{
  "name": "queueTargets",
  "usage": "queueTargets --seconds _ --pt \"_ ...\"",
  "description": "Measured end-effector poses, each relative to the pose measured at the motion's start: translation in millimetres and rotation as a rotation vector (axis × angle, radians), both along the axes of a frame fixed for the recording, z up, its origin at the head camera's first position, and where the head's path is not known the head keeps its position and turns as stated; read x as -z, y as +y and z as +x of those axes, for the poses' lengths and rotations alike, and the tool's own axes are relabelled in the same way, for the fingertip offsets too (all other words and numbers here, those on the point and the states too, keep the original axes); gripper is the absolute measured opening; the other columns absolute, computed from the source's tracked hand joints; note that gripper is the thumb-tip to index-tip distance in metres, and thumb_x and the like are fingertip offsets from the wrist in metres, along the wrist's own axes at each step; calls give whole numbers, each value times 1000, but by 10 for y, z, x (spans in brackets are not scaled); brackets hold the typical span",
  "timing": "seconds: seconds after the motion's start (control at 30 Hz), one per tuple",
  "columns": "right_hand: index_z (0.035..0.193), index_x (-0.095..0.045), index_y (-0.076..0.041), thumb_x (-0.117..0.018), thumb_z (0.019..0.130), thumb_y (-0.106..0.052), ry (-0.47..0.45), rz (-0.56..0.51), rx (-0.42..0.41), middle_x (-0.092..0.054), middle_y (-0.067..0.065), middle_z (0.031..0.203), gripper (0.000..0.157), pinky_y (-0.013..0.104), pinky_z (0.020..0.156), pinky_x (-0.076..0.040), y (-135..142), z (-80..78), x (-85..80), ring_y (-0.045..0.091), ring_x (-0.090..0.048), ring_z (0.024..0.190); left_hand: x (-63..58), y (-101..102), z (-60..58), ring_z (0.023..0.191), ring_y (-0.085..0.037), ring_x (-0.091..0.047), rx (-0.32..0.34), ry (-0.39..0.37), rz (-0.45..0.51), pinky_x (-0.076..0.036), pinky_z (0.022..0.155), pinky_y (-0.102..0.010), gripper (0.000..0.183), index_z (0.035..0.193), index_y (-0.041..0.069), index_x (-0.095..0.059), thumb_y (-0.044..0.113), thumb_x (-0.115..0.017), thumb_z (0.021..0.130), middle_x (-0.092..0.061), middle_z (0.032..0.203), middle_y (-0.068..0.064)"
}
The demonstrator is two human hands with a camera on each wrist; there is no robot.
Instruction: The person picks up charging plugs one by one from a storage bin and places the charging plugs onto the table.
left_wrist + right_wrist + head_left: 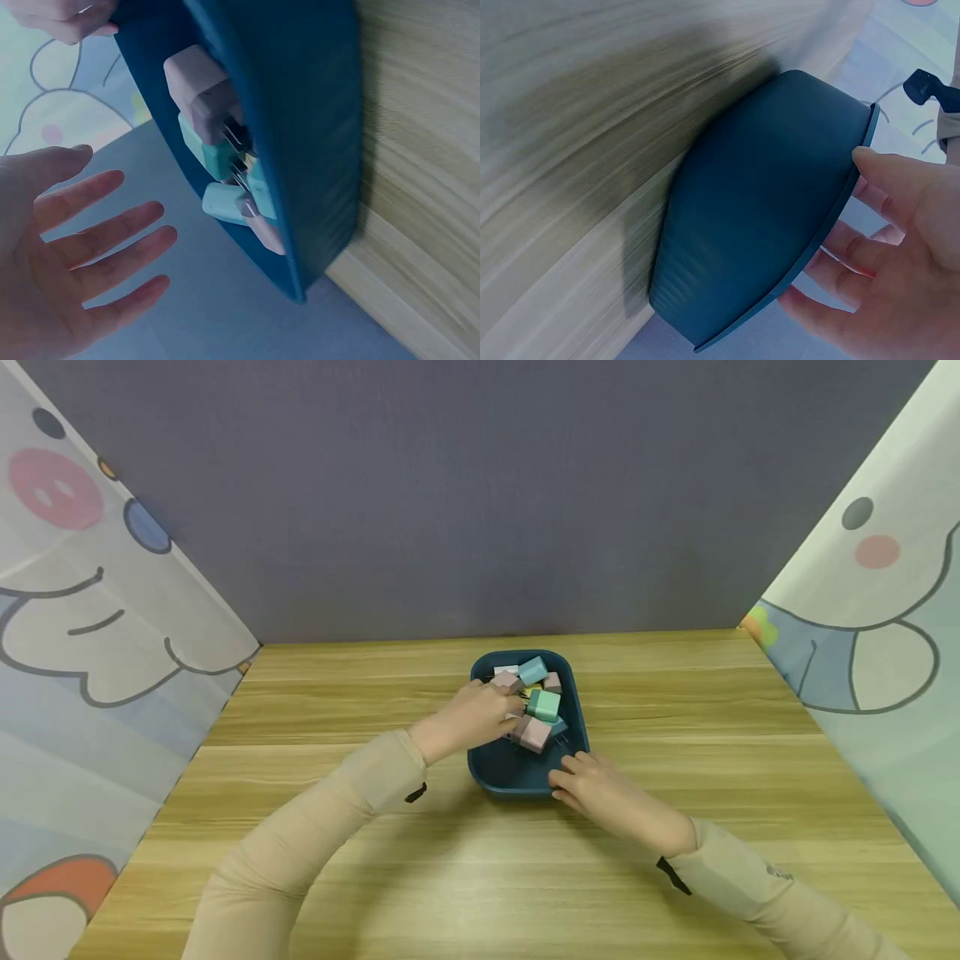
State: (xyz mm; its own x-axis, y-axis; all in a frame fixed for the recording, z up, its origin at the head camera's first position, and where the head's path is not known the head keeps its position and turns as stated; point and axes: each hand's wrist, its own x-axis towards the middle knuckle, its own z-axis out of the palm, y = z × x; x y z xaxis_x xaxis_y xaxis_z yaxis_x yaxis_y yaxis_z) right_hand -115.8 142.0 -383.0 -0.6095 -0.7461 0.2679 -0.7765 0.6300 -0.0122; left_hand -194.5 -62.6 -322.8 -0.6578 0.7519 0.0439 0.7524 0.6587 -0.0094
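Observation:
A dark blue plastic bin (517,789) stands on the table, holding several small pastel blocks with metal prongs that look like plug chargers. Among them are a green charger (544,705), a blue one (533,671) and a pink one (536,735). My left hand (480,714) hovers over the bin's left side. Seen from the left wrist, that hand (82,262) has its fingers spread and nothing in them. At the near right corner my right hand (596,789) grips the rim, with the thumb on the edge and the fingers bent over it (900,240).
The wood-grain table (360,693) reaches to a grey-purple panel (480,502) at the back. Cartoon-printed sheets stand along the left (112,635) and right (885,635) sides.

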Motion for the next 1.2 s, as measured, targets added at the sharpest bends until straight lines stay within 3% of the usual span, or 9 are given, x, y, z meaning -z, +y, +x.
queueTargets --seconds 0.13,0.37,0.57,0.77,1.0,1.2 --pt "78 -57 -15 -67 78 -19 12 -13 -4 -46 -4 69 10 25 55 -37 -7 4 4 12 -41 62 -38 92 -20 62 -9 -49 31 8 -27 -31 53 -23 20 98 14 -66 26 -54 88 -60 86 0" --pt "77 -57 -15 -68 77 -19 40 -30 -7 -45 -4 69 11 24 53 -36 -20 9 23 12 -41 61 -44 191 -38 76 -10 -55 55 -36 -81 -44 70 -26 24 106 14 -65 26 -55 88 -62 90 -1" --pt "76 -56 -15 -68 77 -18 41 -45 -14 -45 -4 69 12 24 54 -35 -23 12 18 12 -40 61 -32 268 -58 72 -10 -55 120 -95 -120 -43 59 -20 22 106 11 -65 18 -55 87 -64 93 -1" --pt "76 -56 -14 -70 75 -16 66 -71 -35 -44 -4 68 14 23 53 -34 -25 14 11 11 -39 60 18 370 -83 92 -12 -57 150 -107 -204 -46 80 -27 26 110 14 -63 18 -58 85 -61 104 -2" --pt "77 -56 -14 -68 77 -16 40 -66 -39 -44 -3 68 12 22 52 -32 -26 10 7 11 -37 59 150 473 -133 75 -11 -54 177 -126 -247 -45 63 -22 22 105 13 -64 14 -56 85 -59 94 -3" --pt "77 -57 -13 -68 77 -16 32 -68 -37 -44 -3 68 11 22 52 -31 -25 12 10 11 -37 59 222 521 -166 80 -12 -55 177 -166 -258 -46 67 -21 21 102 12 -65 17 -63 82 -59 94 -2"
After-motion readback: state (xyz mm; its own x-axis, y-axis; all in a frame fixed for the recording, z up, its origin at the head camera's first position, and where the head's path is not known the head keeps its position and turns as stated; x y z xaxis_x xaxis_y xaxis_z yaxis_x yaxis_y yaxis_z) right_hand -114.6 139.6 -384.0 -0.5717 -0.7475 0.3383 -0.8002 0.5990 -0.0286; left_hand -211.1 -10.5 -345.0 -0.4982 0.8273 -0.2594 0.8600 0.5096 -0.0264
